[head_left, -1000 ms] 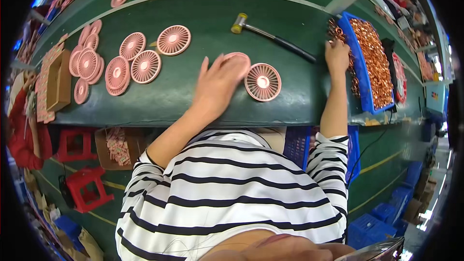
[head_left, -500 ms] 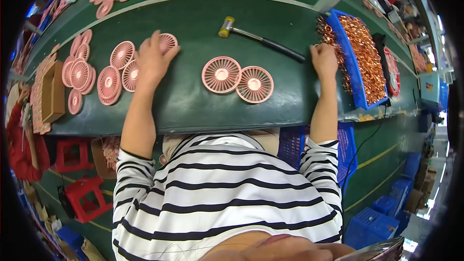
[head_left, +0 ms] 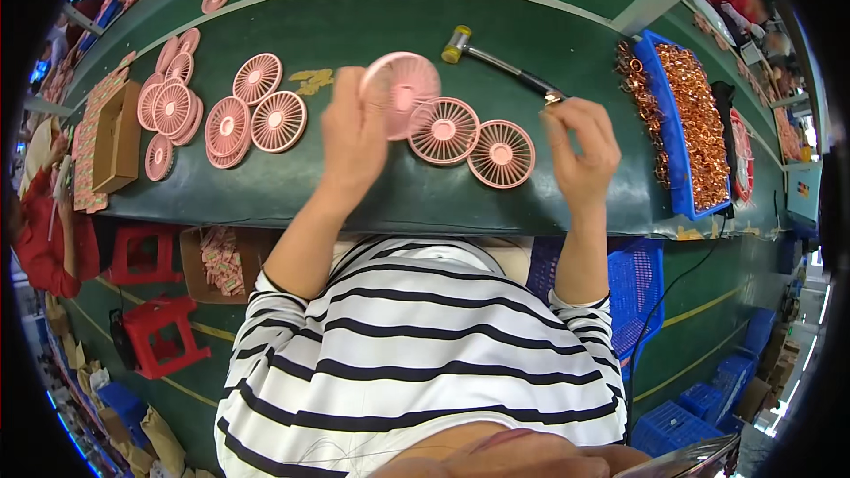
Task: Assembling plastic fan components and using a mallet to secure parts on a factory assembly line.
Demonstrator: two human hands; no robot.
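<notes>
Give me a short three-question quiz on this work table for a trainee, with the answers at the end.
1. Which hand holds a pink disc up off the green table?
2. True or false: the hammer lies with its yellow-tipped head farther left than its handle.
3. What fills the blue tray? A, white cloths; B, copper-coloured pieces; C, blue bottle caps.

Key: 1, the left hand; 2, true; 3, B.
</notes>
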